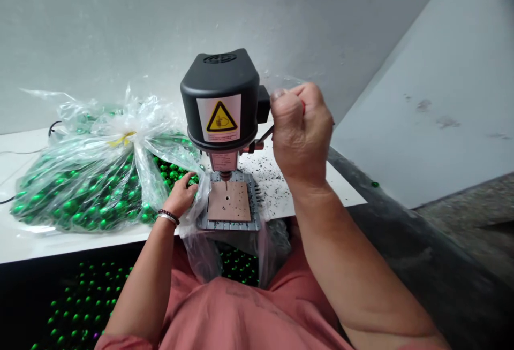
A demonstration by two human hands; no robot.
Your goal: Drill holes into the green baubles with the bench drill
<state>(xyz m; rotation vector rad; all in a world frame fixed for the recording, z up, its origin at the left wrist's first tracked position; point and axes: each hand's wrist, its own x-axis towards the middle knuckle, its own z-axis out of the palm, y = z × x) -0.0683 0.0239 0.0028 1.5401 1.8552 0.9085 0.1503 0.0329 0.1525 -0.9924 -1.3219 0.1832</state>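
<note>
A small bench drill press [219, 98] with a black head and a yellow warning sticker stands on the white table. My right hand [301, 130] is wrapped round the end of its feed lever [265, 134]. Below the chuck, a square brown board [219, 209] with a small hole lies on the grey base [254, 227]. The drill bit [226, 184] hangs above it. My left hand [182, 195] reaches into an opening of the clear plastic bag [138, 146], its fingers apart among shiny green balls [168, 169]. Whether a fingertip touches one ball, I cannot make out.
Dark shavings [273, 184] are scattered over the white table [341, 187] right of the drill press. Many green balls [76, 296] lie below the table's front edge, and more sit under the plastic between my legs. One green ball [375, 184] is on the floor at right.
</note>
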